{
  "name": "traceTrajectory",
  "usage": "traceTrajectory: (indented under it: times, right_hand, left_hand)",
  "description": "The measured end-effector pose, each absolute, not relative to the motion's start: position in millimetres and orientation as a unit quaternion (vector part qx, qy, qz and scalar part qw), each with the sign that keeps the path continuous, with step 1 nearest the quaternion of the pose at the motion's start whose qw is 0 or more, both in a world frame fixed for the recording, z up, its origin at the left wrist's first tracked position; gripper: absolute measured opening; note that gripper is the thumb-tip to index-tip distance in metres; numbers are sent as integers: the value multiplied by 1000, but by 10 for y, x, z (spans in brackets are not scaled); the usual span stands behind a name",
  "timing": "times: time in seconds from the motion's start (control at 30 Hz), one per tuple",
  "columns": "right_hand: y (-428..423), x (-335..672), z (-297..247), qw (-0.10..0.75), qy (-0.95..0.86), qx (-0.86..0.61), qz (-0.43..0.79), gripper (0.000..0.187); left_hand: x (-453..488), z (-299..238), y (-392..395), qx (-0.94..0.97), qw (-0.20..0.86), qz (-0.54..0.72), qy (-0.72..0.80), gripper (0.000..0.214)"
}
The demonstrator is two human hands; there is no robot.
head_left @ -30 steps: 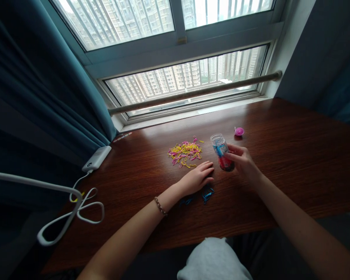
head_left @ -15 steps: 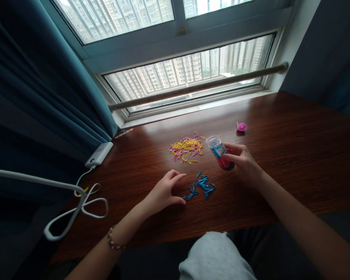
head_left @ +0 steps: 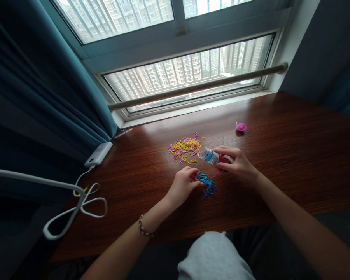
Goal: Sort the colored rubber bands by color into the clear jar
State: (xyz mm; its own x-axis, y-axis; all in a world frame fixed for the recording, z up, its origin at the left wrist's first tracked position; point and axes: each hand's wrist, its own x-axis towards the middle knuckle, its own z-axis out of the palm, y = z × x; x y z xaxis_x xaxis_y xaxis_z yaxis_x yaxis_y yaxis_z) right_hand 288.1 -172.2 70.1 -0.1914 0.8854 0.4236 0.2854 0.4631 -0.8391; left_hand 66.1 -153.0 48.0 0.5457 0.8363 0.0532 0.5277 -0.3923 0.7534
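Observation:
My right hand point(head_left: 236, 161) grips a small clear jar point(head_left: 211, 156) with blue and red contents. The jar is tipped far over, its mouth facing left toward the piles. My left hand point(head_left: 184, 184) has its thumb and fingers closed around the left part of a pile of small blue plastic pin-shaped clips point(head_left: 209, 186) on the table; which ones it holds is partly hidden. Just behind the jar's mouth lies a pile of yellow and pink clips point(head_left: 185, 147) of the same kind. Farther back on the right is a pink lid point(head_left: 240, 127).
The brown wooden table point(head_left: 294, 155) reaches back to a window with a rail point(head_left: 204, 86). On its left stand a white power device point(head_left: 98, 154) and a looped white cable point(head_left: 96, 200), beside a blue curtain point(head_left: 84, 85).
The jar has tilted from nearly upright to lying almost sideways, mouth leftward. My left hand has moved right into the blue clips, pushing them together, and its fingers have closed.

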Motion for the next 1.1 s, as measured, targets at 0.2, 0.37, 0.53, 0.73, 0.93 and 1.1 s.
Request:
traceTrajectory:
  times: [0.2,0.37,0.53,0.73,0.93,1.1]
  right_hand:
    - [-1726,2873,727,474,-718,-401,314,39]
    - [-1725,2872,726,474,-720,-401,309,40]
    - [-1722,2869,724,470,-724,-400,309,39]
    - [-1717,2884,723,470,-720,-410,306,42]
    - [-1708,2891,684,418,-754,-428,272,36]
    - [-1715,2849,638,378,-786,-405,274,40]
  left_hand:
    - [697,492,-1493,831,321,151,428,58]
    - [782,484,-1511,843,328,145,400,25]
    - [829,501,-1502,863,287,132,395,6]
    - [658,485,-1399,826,335,183,416,9]
    - [391,638,-1305,731,408,336,432,13]
    - [459,791,-1364,759,375,363,390,13]
